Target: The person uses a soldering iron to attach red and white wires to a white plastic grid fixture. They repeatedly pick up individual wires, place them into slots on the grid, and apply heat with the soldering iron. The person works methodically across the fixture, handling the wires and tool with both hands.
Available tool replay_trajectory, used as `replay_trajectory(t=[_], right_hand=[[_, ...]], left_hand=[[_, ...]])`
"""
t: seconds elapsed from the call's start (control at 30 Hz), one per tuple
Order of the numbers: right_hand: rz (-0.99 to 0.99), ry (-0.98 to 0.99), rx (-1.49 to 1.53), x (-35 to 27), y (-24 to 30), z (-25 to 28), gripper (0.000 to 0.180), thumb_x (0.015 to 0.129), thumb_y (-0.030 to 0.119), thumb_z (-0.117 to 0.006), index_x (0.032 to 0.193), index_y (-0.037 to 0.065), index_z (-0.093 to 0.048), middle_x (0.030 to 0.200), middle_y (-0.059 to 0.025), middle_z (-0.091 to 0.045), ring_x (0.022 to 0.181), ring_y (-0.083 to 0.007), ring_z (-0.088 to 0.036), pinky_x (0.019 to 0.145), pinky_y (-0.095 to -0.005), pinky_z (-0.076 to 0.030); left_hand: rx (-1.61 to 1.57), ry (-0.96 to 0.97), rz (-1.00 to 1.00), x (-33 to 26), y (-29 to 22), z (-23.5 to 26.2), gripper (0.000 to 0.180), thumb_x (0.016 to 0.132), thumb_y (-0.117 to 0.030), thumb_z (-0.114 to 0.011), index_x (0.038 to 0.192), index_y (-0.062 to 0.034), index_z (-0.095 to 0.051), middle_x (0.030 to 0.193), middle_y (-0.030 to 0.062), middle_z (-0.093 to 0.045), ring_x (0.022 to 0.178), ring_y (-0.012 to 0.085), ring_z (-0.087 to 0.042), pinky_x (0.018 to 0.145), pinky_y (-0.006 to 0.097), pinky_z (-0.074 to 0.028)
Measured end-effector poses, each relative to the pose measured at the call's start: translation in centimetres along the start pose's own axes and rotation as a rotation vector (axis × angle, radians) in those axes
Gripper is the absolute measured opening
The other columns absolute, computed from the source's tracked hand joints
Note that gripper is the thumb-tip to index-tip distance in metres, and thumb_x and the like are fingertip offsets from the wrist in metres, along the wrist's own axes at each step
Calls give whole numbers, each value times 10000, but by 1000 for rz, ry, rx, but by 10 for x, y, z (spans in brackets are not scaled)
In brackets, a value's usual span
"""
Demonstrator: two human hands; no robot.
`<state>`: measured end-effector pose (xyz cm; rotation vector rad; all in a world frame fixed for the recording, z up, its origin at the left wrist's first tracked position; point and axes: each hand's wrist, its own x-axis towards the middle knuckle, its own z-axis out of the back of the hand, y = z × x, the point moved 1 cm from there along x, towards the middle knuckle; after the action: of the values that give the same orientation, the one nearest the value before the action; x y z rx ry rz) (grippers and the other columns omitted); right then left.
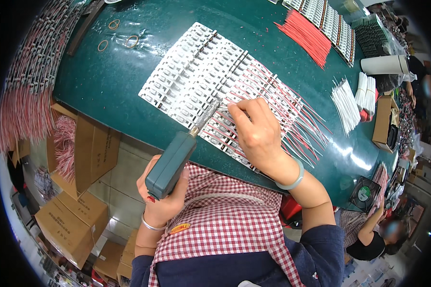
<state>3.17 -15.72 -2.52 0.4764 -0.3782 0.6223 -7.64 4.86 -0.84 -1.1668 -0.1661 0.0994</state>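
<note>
My left hand (165, 193) is wrapped round the grip of a dark green soldering gun (171, 162). Its rough silvery tip (207, 115) points up and to the right, reaching a panel of white plastic parts (189, 71) laid out in rows on the table. Close beside that tip, my right hand (257, 126) has thumb and forefinger pinched at the end of a thin wire, which the fingers partly hide. Red and white wires (304, 126) fan out from the panel's right half, passing under and beyond my right hand. The left half carries no wires.
The green table (115, 81) holds rubber bands (132, 41), a red wire bundle (305, 40), white wire bundles (345, 105) and a small black fan (365, 193). Finished-looking wired strips (38, 57) hang at the left edge. Cardboard boxes (72, 225) stand below. A co-worker (373, 234) sits at right.
</note>
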Motion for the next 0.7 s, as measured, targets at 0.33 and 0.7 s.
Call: replay_trajectory(t=[0.33, 0.7], right_hand=[[-10, 20, -21, 0, 1, 0, 293, 666, -79, -651, 951, -14, -656, 839, -94, -589, 729, -238, -568, 578, -340, -474], [17, 54, -46, -1, 1, 0, 284, 677, 14, -618, 956, -37, -637, 866, -93, -544, 785, -231, -539, 625, -326, -471]], left_hand=[[61, 30, -51, 6, -5, 0, 169, 719, 49, -704, 879, 55, -649, 837, 133, -635, 661, 222, -634, 582, 289, -497], [-47, -98, 34, -10, 3, 2, 241, 729, 21, -726, 962, 61, -681, 892, 136, -688, 725, 202, -676, 651, 276, -539]])
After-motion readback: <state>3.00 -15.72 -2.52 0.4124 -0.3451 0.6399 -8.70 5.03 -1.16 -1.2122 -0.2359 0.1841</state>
